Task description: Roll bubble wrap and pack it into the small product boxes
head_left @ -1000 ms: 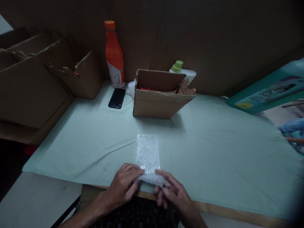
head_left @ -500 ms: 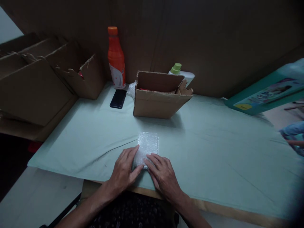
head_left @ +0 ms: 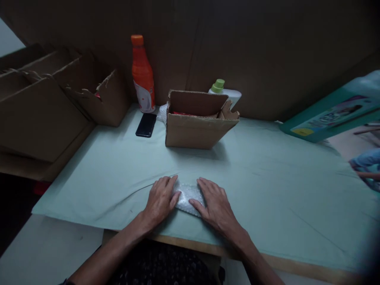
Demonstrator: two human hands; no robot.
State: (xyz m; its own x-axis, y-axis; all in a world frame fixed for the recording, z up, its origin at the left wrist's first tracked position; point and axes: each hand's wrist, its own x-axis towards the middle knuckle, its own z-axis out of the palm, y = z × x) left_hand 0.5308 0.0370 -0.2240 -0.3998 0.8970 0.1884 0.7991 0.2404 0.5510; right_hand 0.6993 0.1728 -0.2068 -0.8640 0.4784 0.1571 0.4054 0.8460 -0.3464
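A piece of clear bubble wrap (head_left: pixel 189 195), folded into a flat rectangle, lies on the green cloth near the table's front edge. My left hand (head_left: pixel 161 199) grips its left end, the thumb on top and the fingers along the side. At the right end my right hand (head_left: pixel 216 202) holds it the same way, thumb pressed on top. Both ends are partly hidden under the hands. Whether anything is wrapped inside, I cannot tell.
An open cardboard box (head_left: pixel 190 132) with something red inside stands beyond my hands. Behind it are a phone (head_left: pixel 146 125), an orange bottle (head_left: pixel 143 75) and a green-capped bottle (head_left: pixel 219 86). Cardboard bins (head_left: pixel 38 118) line the left; a large teal container (head_left: pixel 323 118) leans at right.
The bubble wrap now lies wider and shorter front to back. My right hand has moved right to its right end; my left hand has shifted slightly forward.
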